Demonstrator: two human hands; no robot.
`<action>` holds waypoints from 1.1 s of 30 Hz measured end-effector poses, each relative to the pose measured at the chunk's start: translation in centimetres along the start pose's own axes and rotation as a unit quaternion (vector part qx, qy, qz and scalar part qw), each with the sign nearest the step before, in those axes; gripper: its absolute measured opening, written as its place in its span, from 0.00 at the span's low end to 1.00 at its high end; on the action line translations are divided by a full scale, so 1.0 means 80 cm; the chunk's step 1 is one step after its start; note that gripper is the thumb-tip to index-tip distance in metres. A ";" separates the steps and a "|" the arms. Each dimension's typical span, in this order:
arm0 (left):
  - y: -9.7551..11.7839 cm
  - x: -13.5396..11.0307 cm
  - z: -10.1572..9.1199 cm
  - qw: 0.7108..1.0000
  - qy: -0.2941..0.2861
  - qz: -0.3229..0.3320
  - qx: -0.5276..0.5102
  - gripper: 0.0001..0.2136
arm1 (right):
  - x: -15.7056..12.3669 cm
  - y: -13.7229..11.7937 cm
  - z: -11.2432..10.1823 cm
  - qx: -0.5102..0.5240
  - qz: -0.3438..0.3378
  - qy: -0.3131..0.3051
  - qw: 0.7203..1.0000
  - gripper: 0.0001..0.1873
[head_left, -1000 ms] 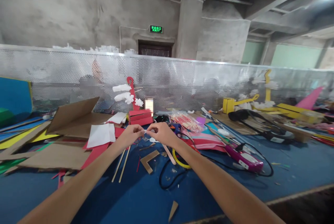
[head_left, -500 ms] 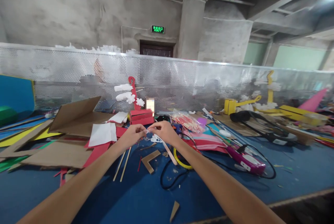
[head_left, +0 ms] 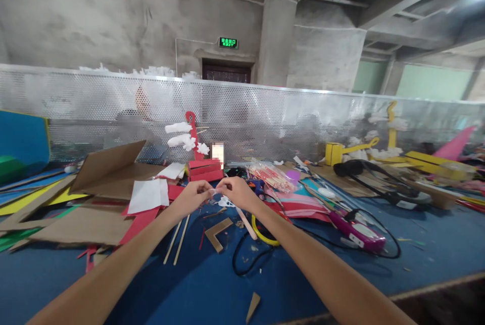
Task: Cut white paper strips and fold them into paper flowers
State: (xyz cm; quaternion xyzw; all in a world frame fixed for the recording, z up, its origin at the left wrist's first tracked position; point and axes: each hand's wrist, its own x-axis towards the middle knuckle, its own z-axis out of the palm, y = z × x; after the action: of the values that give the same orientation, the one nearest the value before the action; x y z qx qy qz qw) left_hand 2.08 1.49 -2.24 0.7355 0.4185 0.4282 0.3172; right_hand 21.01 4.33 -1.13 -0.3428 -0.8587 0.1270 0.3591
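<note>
Fingertips pinched, my left hand (head_left: 196, 196) and my right hand (head_left: 238, 193) meet above the middle of the table. Between them is a small whitish piece (head_left: 214, 191), too small to identify, with both hands closed on it. Just beyond them stands a red cardboard box (head_left: 205, 169) bearing an upright red strip (head_left: 193, 135) with fluffy white tufts (head_left: 181, 140). Two thin wooden sticks (head_left: 181, 240) lie below my left hand. White scraps (head_left: 225, 202) and a pale flat stick (head_left: 248, 224) lie under my right hand.
Cardboard sheets (head_left: 81, 221) and white paper (head_left: 148, 196) cover the left side. An L-shaped cardboard piece (head_left: 217, 234), a looped black cable (head_left: 235, 264), a purple device (head_left: 358, 233) and a bag of red-and-white sticks (head_left: 271, 176) lie nearby. A perforated metal screen (head_left: 261, 112) runs behind.
My right fingers have shifted slightly, closer to the left fingertips. The small whitish piece stays between both hands. Little else differs.
</note>
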 end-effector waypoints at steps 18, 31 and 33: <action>-0.006 0.002 -0.001 1.000 0.005 -0.020 -0.014 0.12 | -0.001 0.003 0.000 0.146 0.035 -0.025 0.988 0.10; -0.012 0.002 0.001 1.000 -0.006 -0.007 -0.003 0.14 | -0.002 -0.002 0.000 0.107 0.032 -0.020 0.994 0.10; -0.013 0.002 0.001 1.000 -0.013 0.002 0.011 0.14 | -0.002 0.000 0.001 0.084 0.029 -0.018 0.996 0.10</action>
State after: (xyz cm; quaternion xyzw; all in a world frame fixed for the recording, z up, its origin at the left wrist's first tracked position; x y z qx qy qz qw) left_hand 1.88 2.08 -3.07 0.7451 0.4180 0.4144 0.3136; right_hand 21.01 4.24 -1.25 -0.3343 -0.8410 0.2149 0.3671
